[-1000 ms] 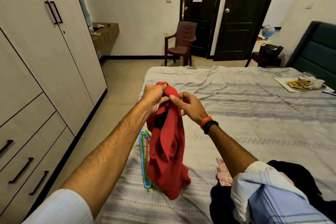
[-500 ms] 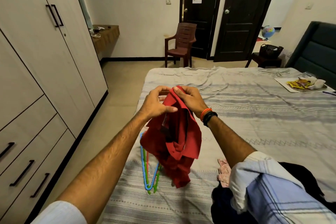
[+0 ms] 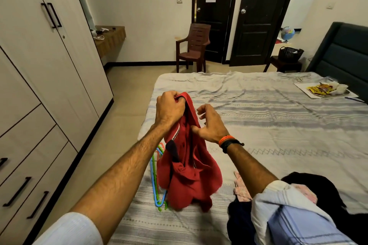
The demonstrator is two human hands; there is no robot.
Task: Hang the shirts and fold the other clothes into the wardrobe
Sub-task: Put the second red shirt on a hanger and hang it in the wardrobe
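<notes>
A red polo shirt (image 3: 191, 175) with a dark collar hangs bunched over the bed's near left corner. My left hand (image 3: 169, 109) grips its top edge in a fist. My right hand (image 3: 211, 123) is beside the shirt with fingers spread and loosely curled in the air; only its thumb touches the red fabric. Blue and green plastic hangers (image 3: 157, 195) lie on the bed behind the shirt, partly hidden by it. The wardrobe (image 3: 49, 65) stands on the left with its doors closed.
A pile of dark clothes (image 3: 318, 195) and a pink cloth (image 3: 241, 189) lie at the bed's near right. A tray of packets (image 3: 326, 89) and a wire hanger (image 3: 296, 76) sit at the far side of the striped bed (image 3: 278, 125). A brown chair (image 3: 193, 45) stands by the doors.
My right hand has let go of the shirt's top and dropped lower, fingers spreading. My left hand has closed into a fist on the top edge, and the shirt hangs longer.
</notes>
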